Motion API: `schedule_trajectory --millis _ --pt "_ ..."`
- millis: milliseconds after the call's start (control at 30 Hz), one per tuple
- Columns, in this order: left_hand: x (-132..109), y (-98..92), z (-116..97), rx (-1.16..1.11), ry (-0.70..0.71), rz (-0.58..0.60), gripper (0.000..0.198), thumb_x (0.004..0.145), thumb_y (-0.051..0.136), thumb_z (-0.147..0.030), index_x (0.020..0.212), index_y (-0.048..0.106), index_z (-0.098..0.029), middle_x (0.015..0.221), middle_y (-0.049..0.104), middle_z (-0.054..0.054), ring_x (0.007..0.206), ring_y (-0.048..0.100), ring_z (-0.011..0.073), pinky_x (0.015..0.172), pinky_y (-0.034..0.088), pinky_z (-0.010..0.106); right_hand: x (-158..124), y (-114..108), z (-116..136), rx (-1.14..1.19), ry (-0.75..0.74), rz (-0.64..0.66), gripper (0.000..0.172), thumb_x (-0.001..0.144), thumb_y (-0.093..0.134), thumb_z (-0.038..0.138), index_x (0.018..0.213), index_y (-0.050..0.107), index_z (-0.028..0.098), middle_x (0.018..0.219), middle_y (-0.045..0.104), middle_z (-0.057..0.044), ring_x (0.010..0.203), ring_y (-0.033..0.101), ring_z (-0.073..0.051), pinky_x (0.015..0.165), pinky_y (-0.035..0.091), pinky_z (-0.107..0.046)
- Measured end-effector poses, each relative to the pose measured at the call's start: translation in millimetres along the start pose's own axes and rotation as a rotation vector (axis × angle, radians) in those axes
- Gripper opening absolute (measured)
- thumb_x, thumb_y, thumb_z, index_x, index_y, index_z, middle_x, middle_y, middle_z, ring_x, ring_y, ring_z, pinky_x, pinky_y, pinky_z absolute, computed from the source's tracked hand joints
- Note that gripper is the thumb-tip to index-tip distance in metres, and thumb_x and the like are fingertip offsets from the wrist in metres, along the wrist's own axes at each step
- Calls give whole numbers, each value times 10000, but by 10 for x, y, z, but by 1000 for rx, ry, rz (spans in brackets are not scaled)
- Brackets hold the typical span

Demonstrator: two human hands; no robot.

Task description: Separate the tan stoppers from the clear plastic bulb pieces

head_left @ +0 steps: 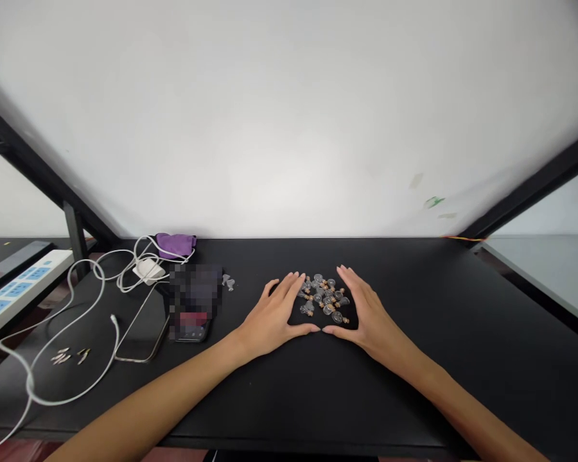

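Observation:
A small heap of several tiny clear glass bottles with cork stoppers [324, 298] lies on the black table [414, 359]. My left hand [275, 316] rests flat on the table at the heap's left side, fingers stretched out and together. My right hand [363, 312] lies flat on the heap's right side in the same way. The two thumbs nearly meet in front of the heap, so both hands cup around it. Neither hand holds anything.
At the left lie a phone [192, 324], two stray small bottles [228, 282], a white charger [149, 270] with looping white cables [72, 359], a purple cloth [175, 244], several small metal pieces [69, 355] and a white power strip [17, 292]. A white wall stands behind.

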State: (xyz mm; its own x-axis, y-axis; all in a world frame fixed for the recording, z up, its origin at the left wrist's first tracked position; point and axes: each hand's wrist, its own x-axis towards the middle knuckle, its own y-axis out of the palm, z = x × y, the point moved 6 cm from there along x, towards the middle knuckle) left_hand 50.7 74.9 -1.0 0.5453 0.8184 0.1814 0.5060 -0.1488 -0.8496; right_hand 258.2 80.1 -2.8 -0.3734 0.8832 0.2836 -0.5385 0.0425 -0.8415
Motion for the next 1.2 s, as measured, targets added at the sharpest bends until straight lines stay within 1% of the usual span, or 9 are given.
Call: schedule_trajectory --millis 133,367,500,567,633,733,867,1033,1200 --pt "18 17 49 -14 -16 -4 885 972 598 -593 1650 151 -242 1652 361 157 1559 322 256 1300 193 507 188 213 13 129 31 174 1178 828 771 590 1670 -8 324 1734 178 -123 1584 205 -365 1245 308 -563" --pt "44 8 137 -151 -25 -55 714 996 624 -431 1608 319 -226 1596 452 146 1518 397 250 1305 230 496 435 387 198 259 -9 256 1144 810 791 576 1675 84 332 1740 158 -109 1589 195 -346 1264 269 -559" --pt "31 2 240 -283 -153 -81 789 908 741 -429 1588 386 -244 1620 418 107 1539 340 318 1285 294 531 459 386 210 330 -8 211 1085 810 787 590 1663 167 335 1716 255 -103 1560 288 -346 1255 300 -559" --pt "17 -31 277 -352 -230 -119 815 888 751 -484 1583 404 -236 1613 430 110 1539 330 348 1261 335 535 491 337 208 375 18 144 894 908 679 593 1645 247 327 1688 327 -94 1540 340 -327 1254 309 -549" --pt "4 -91 286 -401 -272 -183 773 923 694 -527 1580 411 -231 1609 443 107 1532 358 331 1262 339 511 557 276 215 417 45 60 640 1028 490 560 1604 359 313 1649 409 -81 1521 381 -297 1261 297 -531" --pt "7 -173 275 -436 -286 -259 628 1016 547 -521 1567 426 -248 1619 439 74 1525 388 271 1281 310 473 689 241 247 477 52 14 537 1066 394 548 1532 489 297 1595 496 -64 1495 429 -272 1266 294 -495" --pt "119 -198 284 -453 -286 -314 517 1074 426 -453 1527 489 -211 1596 476 72 1516 406 227 1297 272 438 766 242 275 545 23 20 486 1088 355 525 1422 611 282 1478 622 -54 1408 538 -252 1222 367 -447" --pt "409 -192 368 -556 -273 -446 425 1060 465 -394 1361 659 -165 1481 599 115 1434 517 255 1260 331 446 789 267 261 584 6 12 498 1086 358 544 1303 699 253 1340 714 -73 1263 651 -268 1123 468 -448" --pt "559 -199 489 -680 -276 -546 420 1061 446 -406 1176 759 -151 1304 721 126 1297 635 268 1193 412 451 1020 394 70 822 158 -90 689 1012 352 721 1046 789 189 1133 794 -127 1121 734 -293 1099 512 -481"
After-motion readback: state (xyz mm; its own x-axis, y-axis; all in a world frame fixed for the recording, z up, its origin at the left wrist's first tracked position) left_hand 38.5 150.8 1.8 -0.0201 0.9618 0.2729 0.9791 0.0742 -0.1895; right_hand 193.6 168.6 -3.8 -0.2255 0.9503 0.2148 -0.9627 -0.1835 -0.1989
